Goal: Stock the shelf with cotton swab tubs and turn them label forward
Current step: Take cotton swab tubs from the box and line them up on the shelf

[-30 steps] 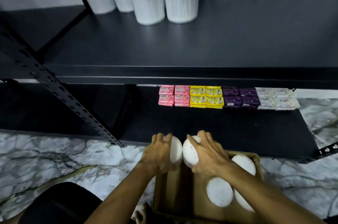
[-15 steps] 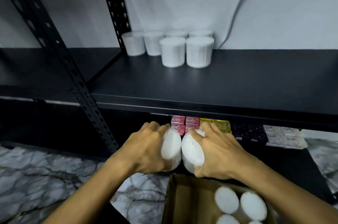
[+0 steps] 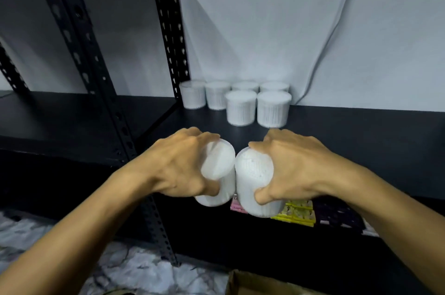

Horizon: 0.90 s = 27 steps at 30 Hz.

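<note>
Six tubs (image 3: 240,102) already stand on the shelf (image 3: 349,130) at centre frame; left hand (image 3: 178,164) and right hand (image 3: 293,164) each grip another tub, unplaced.

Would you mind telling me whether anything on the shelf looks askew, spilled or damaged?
Nothing stands out. The six white cotton swab tubs stand upright in tidy rows on the black metal shelf; the left hand and right hand each grip another tub.

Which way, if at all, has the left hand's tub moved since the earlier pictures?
Yes. The tub in the left hand has risen from beside the cardboard box to the shelf front edge, nearer the stocked tubs.
</note>
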{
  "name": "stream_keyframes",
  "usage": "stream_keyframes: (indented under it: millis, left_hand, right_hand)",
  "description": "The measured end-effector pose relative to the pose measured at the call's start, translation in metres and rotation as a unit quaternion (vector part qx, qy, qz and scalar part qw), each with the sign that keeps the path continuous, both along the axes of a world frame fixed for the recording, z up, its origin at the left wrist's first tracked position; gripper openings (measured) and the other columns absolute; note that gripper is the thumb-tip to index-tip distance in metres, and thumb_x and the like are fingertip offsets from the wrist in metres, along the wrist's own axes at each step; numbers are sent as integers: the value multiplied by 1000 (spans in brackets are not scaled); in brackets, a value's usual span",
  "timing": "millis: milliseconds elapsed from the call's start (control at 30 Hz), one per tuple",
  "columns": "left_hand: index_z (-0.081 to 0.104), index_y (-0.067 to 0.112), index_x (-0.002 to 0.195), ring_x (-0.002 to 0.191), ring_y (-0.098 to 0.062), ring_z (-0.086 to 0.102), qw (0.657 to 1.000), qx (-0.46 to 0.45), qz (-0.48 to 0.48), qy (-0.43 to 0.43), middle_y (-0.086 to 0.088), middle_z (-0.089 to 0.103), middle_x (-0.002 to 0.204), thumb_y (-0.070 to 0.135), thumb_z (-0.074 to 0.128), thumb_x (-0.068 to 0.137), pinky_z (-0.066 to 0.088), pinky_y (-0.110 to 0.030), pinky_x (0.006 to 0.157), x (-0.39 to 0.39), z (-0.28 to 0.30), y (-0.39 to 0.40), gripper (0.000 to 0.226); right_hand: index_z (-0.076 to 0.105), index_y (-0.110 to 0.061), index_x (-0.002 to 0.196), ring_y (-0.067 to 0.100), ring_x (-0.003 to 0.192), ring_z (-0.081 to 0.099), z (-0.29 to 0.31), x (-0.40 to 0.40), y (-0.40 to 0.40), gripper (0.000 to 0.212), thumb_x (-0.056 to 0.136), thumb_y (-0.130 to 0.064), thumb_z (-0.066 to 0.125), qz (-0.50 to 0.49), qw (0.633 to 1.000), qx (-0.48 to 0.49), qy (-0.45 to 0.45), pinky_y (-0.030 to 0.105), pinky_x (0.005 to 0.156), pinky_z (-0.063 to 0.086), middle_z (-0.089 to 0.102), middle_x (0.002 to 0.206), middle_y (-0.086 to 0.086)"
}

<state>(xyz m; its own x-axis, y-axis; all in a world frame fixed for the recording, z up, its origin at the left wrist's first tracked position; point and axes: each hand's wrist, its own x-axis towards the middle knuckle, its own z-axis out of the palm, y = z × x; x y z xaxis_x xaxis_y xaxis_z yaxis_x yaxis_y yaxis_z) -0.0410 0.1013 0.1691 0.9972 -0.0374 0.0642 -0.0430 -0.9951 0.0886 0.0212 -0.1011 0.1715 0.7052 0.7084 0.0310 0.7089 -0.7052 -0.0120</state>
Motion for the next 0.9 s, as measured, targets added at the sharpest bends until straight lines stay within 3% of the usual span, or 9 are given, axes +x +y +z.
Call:
stream_keyframes:
  millis: [167,433,633,733,800,867,900]
  left_hand:
    - [30,40,143,124,-14,41,1000,-12,13,-1,11,42,133,58,70,59,43,-38,99,16,20,18,95]
    - [38,36,139,115,-17,47,998,-20,55,37,7,47,123,53,73,60,45,-39,91,50,14,48,88]
    - [48,37,129,98,-16,56,995,-48,78,35,9,58,112,55,68,52,51,-42,82,69,12,65,82]
    - [43,37,135,105,-17,54,995,-43,81,41,7,53,120,53,69,55,49,-43,86,75,9,69,85]
    - [33,35,144,124,-21,45,994,-44,84,54,1,45,139,52,71,59,44,-48,98,75,6,72,94]
    - [15,35,151,146,-20,13,995,-32,80,47,1,18,159,58,71,62,26,-53,113,70,3,73,109]
    - [11,34,152,147,-15,-1,997,-20,73,19,4,6,161,60,71,64,20,-51,115,65,0,72,111]
  right_hand:
    - [40,-33,139,21,115,48,18,17,20,93,56,-64,67,-6,1000,20,2,38,90,45,45,124,-5]
    - [38,-30,141,22,118,45,8,54,59,93,59,-59,71,-4,999,32,10,34,82,43,45,129,2]
    - [27,-27,148,24,129,40,6,76,75,101,60,-54,70,-14,997,43,57,39,96,44,39,143,4]
    - [20,-29,149,23,133,35,3,82,77,103,62,-54,70,-9,996,53,75,39,101,41,35,147,3]
    - [15,-31,150,23,139,27,-1,84,74,103,65,-55,69,-6,995,58,84,40,107,35,26,152,2]
    - [10,-32,151,20,145,11,-6,82,68,105,68,-59,68,7,993,73,87,40,114,24,9,158,-1]
    - [10,-34,151,18,146,3,-10,79,64,104,68,-61,68,21,992,94,80,39,117,18,1,159,-3]
